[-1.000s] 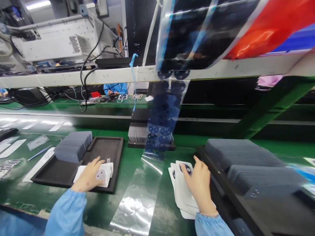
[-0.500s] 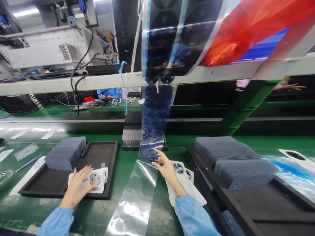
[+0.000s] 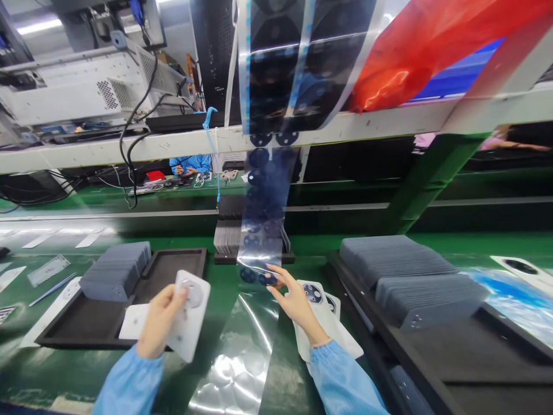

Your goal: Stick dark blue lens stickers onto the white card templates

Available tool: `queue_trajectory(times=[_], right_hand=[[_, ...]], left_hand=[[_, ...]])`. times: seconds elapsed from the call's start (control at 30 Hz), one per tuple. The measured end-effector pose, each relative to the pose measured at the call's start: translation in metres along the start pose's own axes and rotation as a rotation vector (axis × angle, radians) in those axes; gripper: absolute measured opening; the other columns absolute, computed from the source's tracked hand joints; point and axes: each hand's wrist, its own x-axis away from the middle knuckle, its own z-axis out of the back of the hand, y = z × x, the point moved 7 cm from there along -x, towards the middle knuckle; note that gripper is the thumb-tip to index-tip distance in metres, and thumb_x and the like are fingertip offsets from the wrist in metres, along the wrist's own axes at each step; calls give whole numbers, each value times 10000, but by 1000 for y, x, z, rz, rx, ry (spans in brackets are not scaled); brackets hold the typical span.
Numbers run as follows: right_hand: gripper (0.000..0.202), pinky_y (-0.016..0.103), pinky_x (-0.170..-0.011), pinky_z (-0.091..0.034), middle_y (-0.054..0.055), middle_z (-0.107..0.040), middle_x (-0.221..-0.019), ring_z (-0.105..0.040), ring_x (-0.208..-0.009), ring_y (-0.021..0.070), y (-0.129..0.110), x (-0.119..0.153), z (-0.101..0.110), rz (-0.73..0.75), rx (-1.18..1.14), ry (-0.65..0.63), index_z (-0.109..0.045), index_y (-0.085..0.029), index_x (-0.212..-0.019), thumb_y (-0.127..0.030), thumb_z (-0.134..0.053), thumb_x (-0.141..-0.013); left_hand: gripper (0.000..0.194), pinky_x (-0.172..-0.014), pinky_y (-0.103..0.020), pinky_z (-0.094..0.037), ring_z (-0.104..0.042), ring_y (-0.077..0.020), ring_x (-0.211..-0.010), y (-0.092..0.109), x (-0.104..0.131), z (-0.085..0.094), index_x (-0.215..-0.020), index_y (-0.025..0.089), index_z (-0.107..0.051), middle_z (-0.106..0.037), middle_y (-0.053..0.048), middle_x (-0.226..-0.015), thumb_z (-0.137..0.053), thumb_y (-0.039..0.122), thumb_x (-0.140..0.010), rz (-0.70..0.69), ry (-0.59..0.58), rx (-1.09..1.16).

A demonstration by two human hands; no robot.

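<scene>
My left hand (image 3: 159, 323) grips a white panel (image 3: 190, 317) with a round grey area, tilted above the front of the left black tray (image 3: 97, 320). Another white panel (image 3: 132, 324) lies in that tray, left of my wrist. My right hand (image 3: 294, 297) pinches a dark round sticker (image 3: 266, 275) at the lower part of the clear film strip (image 3: 264, 225) hanging from the shelf. Below, clear film (image 3: 233, 369) stretches over the green table. White panels with dark round parts (image 3: 326, 325) lie beside my right wrist.
Grey plates (image 3: 118, 268) stand stacked in the left tray. At the right, a black tray (image 3: 496, 351) holds more grey plates (image 3: 397, 268). A white shelf rail (image 3: 173, 144) crosses overhead, with red plastic (image 3: 406, 69) hanging. Tweezers (image 3: 52, 290) lie left. A person (image 3: 192, 165) sits beyond.
My left hand has closed on a white panel and lifted it from the tray, moving right. The film's dark stickers have shifted at my right hand, which has barely moved.
</scene>
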Motion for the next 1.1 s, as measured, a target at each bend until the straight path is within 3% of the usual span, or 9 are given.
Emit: queue_trajectory(times=[0.17, 0.27, 0.37, 0.5, 0.57, 0.63, 0.8, 0.97, 1.1], right_hand=[[323, 436, -828, -544, 60, -727, -1017, -698, -919, 267, -6, 2, 4, -58, -45, 17, -655, -233, -1081, -340, -674, -777], [206, 417, -778, -565, 49, -735, -948, -701, -823, 243, -10, 2, 9, 44, 43, 80, -700, -232, -975, -356, -656, -816], [167, 381, -718, -560, 48, -701, -864, -660, -798, 222, -24, 8, 12, 294, 302, 199, -728, -259, -974, -302, -583, -902], [262, 415, -834, -500, 47, -643, -929, -585, -896, 231, -43, 27, 5, 585, 799, 419, -706, -381, -1078, -209, -629, -896], [341, 407, -889, -467, 28, -649, -973, -574, -931, 216, -47, 32, -4, 670, 890, 397, -691, -404, -1086, -134, -613, -894], [331, 380, -849, -470, 28, -659, -977, -579, -917, 202, -48, 32, -13, 694, 844, 256, -702, -356, -1045, -91, -555, -910], [122, 333, -659, -479, 35, -641, -810, -586, -746, 193, -38, 17, -20, 363, 391, -85, -708, -233, -841, -267, -612, -908], [214, 315, -657, -476, 17, -633, -736, -586, -692, 186, -17, 5, 0, -76, -105, -39, -679, -222, -693, -407, -771, -746], [279, 319, -738, -490, 42, -656, -954, -600, -839, 209, 1, 5, 8, -282, -407, -48, -674, -218, -665, -427, -853, -615]], left_hand=[[471, -620, -227, -482, -644, -161, -682, -1, -9, -125, -914, 144, -706, -712, -59, -799, -800, 520, -648, 119, -346, 391], [427, -575, -209, -461, -621, -135, -609, -6, -16, -159, -806, 136, -691, -698, -42, -721, -793, 524, -660, 129, -424, 423], [417, -548, -196, -443, -608, -121, -587, -15, -22, -162, -773, 140, -674, -695, -30, -695, -776, 533, -680, 130, -353, 451], [432, -529, -198, -444, -605, -117, -556, -30, -24, -155, -771, 138, -664, -689, -22, -662, -795, 531, -654, 222, -285, 516], [424, -515, -201, -441, -596, -112, -532, -34, -25, -152, -769, 140, -651, -677, -11, -643, -797, 522, -656, 242, -259, 540], [412, -509, -199, -438, -581, -104, -510, -38, -27, -148, -792, 143, -641, -660, 4, -622, -787, 511, -678, 236, -222, 555], [397, -511, -193, -444, -587, -105, -541, -44, -33, -136, -832, 150, -630, -666, 6, -661, -764, 503, -711, 160, -68, 553], [403, -527, -197, -462, -600, -118, -587, -41, -30, -114, -857, 161, -640, -688, -7, -725, -706, 544, -749, 59, 170, 509], [398, -508, -196, -447, -579, -114, -561, -33, -23, -111, -876, 167, -638, -677, -2, -711, -672, 551, -778, 27, 176, 439]])
